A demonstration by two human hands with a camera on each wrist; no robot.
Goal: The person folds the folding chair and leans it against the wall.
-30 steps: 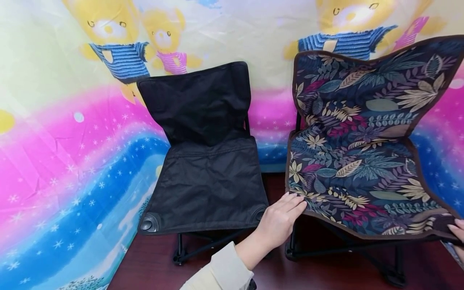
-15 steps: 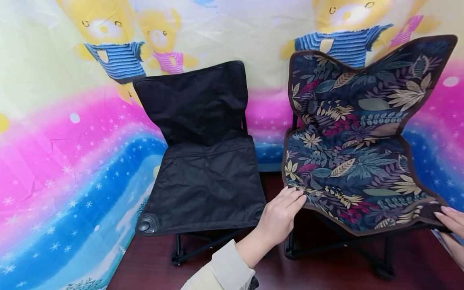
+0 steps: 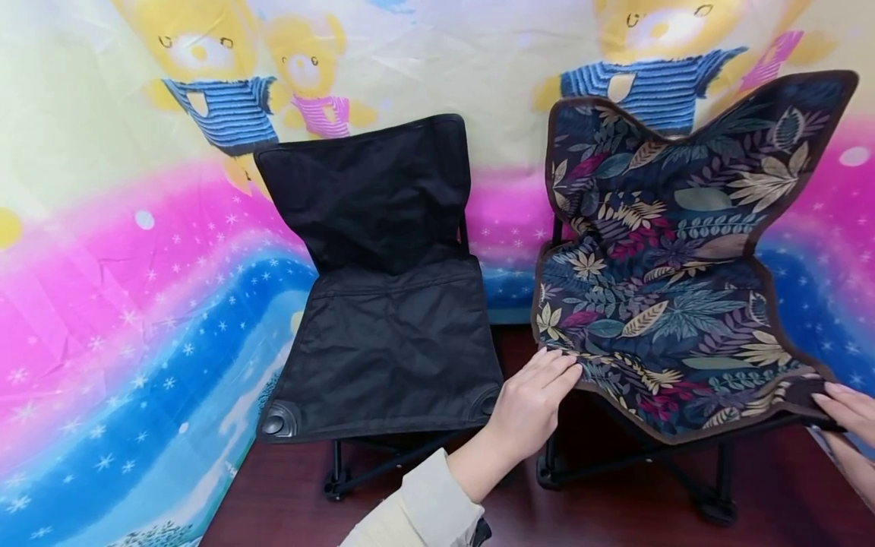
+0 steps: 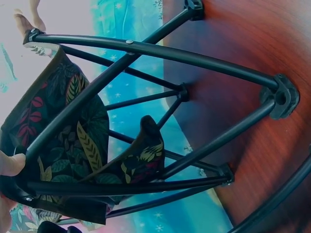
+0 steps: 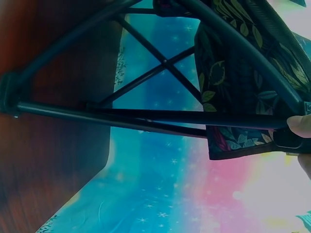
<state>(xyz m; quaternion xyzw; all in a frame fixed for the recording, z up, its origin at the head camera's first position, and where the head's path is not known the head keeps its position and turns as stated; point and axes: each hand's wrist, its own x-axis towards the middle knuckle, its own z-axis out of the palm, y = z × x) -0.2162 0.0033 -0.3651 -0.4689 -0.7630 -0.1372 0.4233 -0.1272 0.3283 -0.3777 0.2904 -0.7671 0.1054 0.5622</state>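
Note:
A folding chair with a leaf-print seat [image 3: 656, 319] and black tube legs stands on the right in the head view. Its front left seat corner is in my left hand [image 3: 533, 395], fingers over the top and thumb [image 4: 12, 164] beneath by the frame joint. At the front right corner my right hand [image 3: 848, 414] grips the dark corner patch, partly cut off by the view's edge. The right thumb [image 5: 300, 125] lies against the black tube there. The printed backrest [image 3: 683, 178] dips in the middle, and the seat fabric is slack.
An all-black folding chair [image 3: 396, 342] stands unfolded just left of the printed one. Both are on a dark red wood-grain surface [image 3: 273, 494]. Behind them hangs a colourful bear-print cloth [image 3: 137, 304].
My right hand has moved left with the printed chair's right corner. The chair is narrower, its backrest sags more, and its front right foot has shifted left. My left hand stays at its corner.

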